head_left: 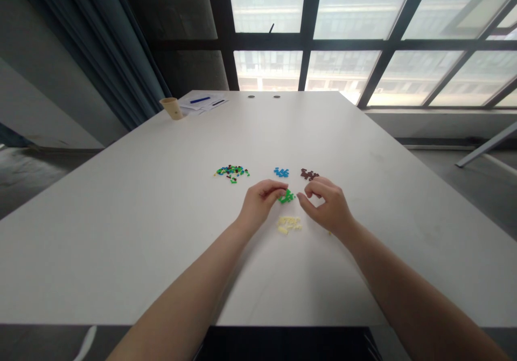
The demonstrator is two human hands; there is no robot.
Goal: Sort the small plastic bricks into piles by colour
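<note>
My left hand (pixel 260 198) is at the left edge of a small pile of green toy bricks (pixel 287 197). Its thumb and fingers are pinched together, and whatever they may hold is too small to make out. On the pile's other side hovers my right hand (pixel 329 205), fingers curled and a gap showing between thumb and forefinger, with nothing visible in it. Just beyond its knuckles lies a cluster of dark brown bricks (pixel 308 174). Blue bricks (pixel 281 172) form a group behind the green ones. Nearer to me are pale yellow bricks (pixel 288 224).
A mixed heap of coloured bricks (pixel 231 171) lies to the left on the white table (pixel 133 226). At the far left corner stand a tan cup (pixel 172 109) and papers (pixel 197 105) with a blue pen (pixel 200 100). One tiny yellow piece (pixel 329 233) sits under my right wrist.
</note>
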